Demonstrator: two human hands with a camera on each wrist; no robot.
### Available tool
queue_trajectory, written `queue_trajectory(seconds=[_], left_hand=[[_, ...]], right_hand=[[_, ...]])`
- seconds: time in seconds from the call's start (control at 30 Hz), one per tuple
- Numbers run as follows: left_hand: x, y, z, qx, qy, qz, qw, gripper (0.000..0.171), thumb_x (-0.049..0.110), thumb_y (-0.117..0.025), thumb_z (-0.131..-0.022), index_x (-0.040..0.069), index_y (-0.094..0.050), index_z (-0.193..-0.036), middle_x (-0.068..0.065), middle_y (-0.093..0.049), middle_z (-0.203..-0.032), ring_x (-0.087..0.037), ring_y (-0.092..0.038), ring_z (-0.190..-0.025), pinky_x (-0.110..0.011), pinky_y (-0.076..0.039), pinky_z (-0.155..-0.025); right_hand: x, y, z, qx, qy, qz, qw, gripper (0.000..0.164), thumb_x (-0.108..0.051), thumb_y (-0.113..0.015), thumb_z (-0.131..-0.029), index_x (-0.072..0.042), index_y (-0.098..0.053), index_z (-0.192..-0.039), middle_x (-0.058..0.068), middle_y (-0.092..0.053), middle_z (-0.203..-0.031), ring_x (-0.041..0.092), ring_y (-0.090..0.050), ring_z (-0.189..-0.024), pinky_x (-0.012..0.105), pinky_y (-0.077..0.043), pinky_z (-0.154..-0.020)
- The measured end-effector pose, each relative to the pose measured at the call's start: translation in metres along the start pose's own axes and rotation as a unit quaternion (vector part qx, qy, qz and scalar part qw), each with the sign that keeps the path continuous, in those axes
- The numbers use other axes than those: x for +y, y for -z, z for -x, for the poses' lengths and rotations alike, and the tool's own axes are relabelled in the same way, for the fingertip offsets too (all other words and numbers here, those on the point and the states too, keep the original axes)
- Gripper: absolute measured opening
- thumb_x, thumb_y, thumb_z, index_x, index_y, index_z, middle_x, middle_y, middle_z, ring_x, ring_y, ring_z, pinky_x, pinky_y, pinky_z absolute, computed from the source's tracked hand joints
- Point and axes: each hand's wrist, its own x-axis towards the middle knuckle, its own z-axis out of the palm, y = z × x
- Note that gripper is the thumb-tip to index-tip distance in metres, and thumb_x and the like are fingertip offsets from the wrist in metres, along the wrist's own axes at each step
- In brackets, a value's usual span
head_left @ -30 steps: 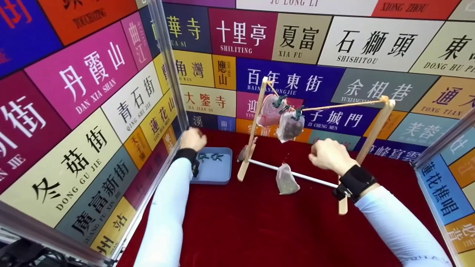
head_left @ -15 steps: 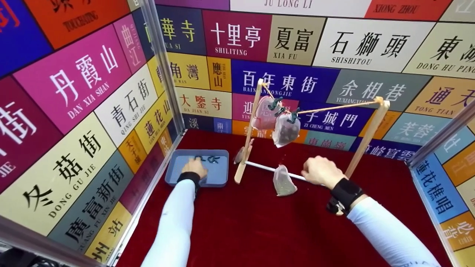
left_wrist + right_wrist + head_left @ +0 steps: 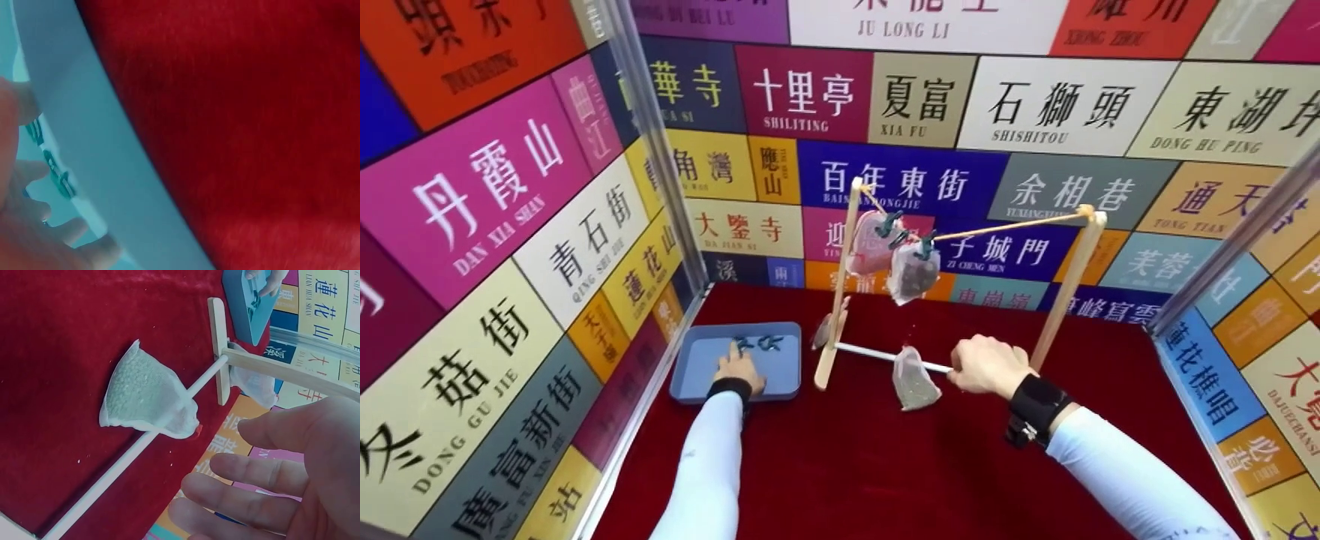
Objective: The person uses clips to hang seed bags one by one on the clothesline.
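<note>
My left hand (image 3: 739, 369) reaches into the blue tray (image 3: 679, 379), fingers extended toward small dark green clips (image 3: 769, 343). In the left wrist view its spread fingers (image 3: 70, 229) are close to the clips (image 3: 59, 175), apart from one another. To the right, my right hand (image 3: 988, 364) hovers over the white rod of a small wooden drying rack, its loosely bent fingers (image 3: 242, 498) holding nothing in the right wrist view. Beside it a white mesh pouch (image 3: 138, 391) with a red tip leans across the rod (image 3: 104, 481). Two more pouches, one pinkish (image 3: 871, 251) and one dark-filled (image 3: 916, 276), hang clipped on the cord.
The rack's left post (image 3: 842, 281) and right post (image 3: 1065, 292) carry a sagging orange cord (image 3: 1005, 227). Another pouch (image 3: 253, 385) lies behind the left post. Red cloth (image 3: 840, 465) covers the table, enclosed by panels of coloured signs (image 3: 907, 180).
My left hand has come down from the tray's far left into the tray by the clips. My right hand has lowered slightly toward the rod. The head view has shifted.
</note>
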Motion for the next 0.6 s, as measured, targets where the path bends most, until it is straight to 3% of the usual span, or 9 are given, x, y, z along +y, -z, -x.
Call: queue_trajectory(seconds=[0.17, 0.27, 0.43, 0.5, 0.6], left_hand=[[0.001, -0.005, -0.003, -0.019, -0.018, 0.003, 0.9997, 0.079, 0.038, -0.064, -0.106, -0.003, -0.041, -0.169, -0.029, -0.012, -0.187, -0.062, -0.037, -0.160, -0.076, -0.051, -0.118], [0.004, -0.002, 0.001, -0.042, -0.022, 0.016, 0.9988, 0.081, 0.040, -0.060, -0.107, -0.002, -0.036, -0.172, -0.028, -0.007, -0.188, -0.062, -0.029, -0.165, -0.079, -0.045, -0.122], [-0.002, 0.010, 0.007, -0.071, -0.023, 0.042, 0.9963, 0.088, 0.038, -0.058, -0.100, -0.003, -0.033, -0.174, -0.029, -0.008, -0.188, -0.061, -0.021, -0.169, -0.075, -0.036, -0.131], [-0.002, 0.017, 0.010, -0.065, -0.033, 0.036, 0.9967, 0.088, 0.038, -0.060, -0.099, -0.005, -0.035, -0.172, -0.031, -0.018, -0.186, -0.061, -0.028, -0.166, -0.072, -0.037, -0.132], [0.005, 0.027, 0.012, -0.033, -0.059, 0.019, 0.9975, 0.076, 0.033, -0.064, -0.102, -0.011, -0.047, -0.162, -0.037, -0.041, -0.172, -0.062, -0.049, -0.153, -0.070, -0.047, -0.125]], right_hand=[[0.004, -0.005, 0.003, 0.018, 0.001, 0.017, 1.000, 0.018, -0.038, -0.084, -0.091, -0.022, -0.080, -0.084, 0.004, -0.075, -0.087, 0.028, -0.070, -0.075, 0.052, -0.053, -0.054], [0.008, -0.011, 0.004, 0.016, -0.002, 0.035, 0.999, 0.020, -0.040, -0.085, -0.089, -0.023, -0.078, -0.081, 0.003, -0.074, -0.083, 0.027, -0.069, -0.074, 0.054, -0.053, -0.055], [0.012, -0.020, 0.003, 0.029, 0.013, 0.058, 0.998, 0.025, -0.040, -0.087, -0.087, -0.021, -0.075, -0.076, 0.004, -0.073, -0.079, 0.029, -0.070, -0.071, 0.055, -0.054, -0.057], [0.015, -0.021, 0.003, 0.039, 0.019, 0.061, 0.997, 0.025, -0.038, -0.087, -0.087, -0.020, -0.074, -0.075, 0.005, -0.073, -0.079, 0.032, -0.072, -0.072, 0.057, -0.055, -0.059], [0.019, -0.020, 0.004, 0.048, 0.019, 0.063, 0.997, 0.025, -0.037, -0.088, -0.086, -0.018, -0.075, -0.075, 0.007, -0.075, -0.080, 0.035, -0.073, -0.074, 0.058, -0.056, -0.064]])
